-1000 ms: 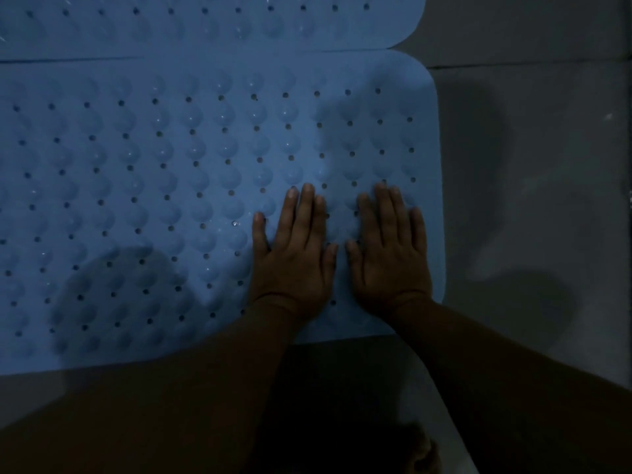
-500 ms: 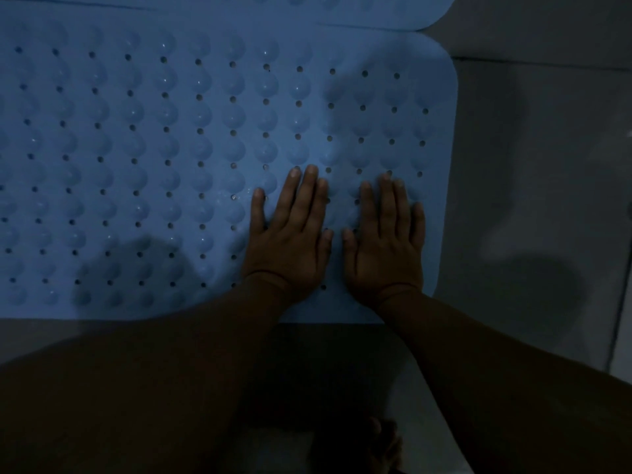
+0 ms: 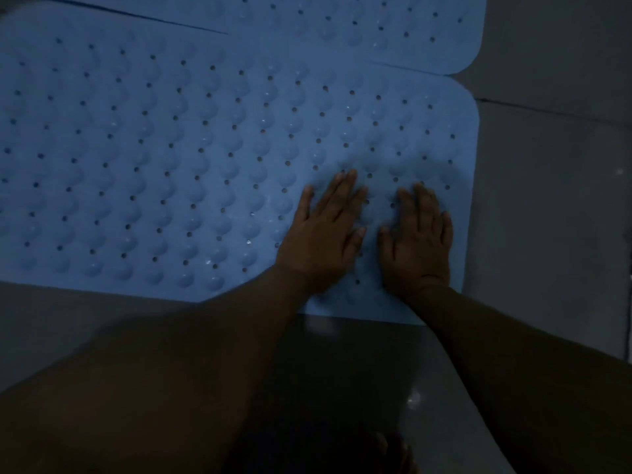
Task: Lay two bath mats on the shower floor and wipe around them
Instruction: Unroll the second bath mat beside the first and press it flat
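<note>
Both palms lie flat, fingers straight, gripping nothing: left hand point(image 3: 323, 234) and right hand point(image 3: 419, 241) press the near mat point(image 3: 171, 165) onto the floor point(image 3: 547, 234) (likely seating it). At 12 o'clock, the far mat point(image 3: 376, 25) touches it.

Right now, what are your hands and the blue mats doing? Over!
Left hand and right hand flat, pressing near mat. Far mat down, edges touching. Nothing in the way.
</note>
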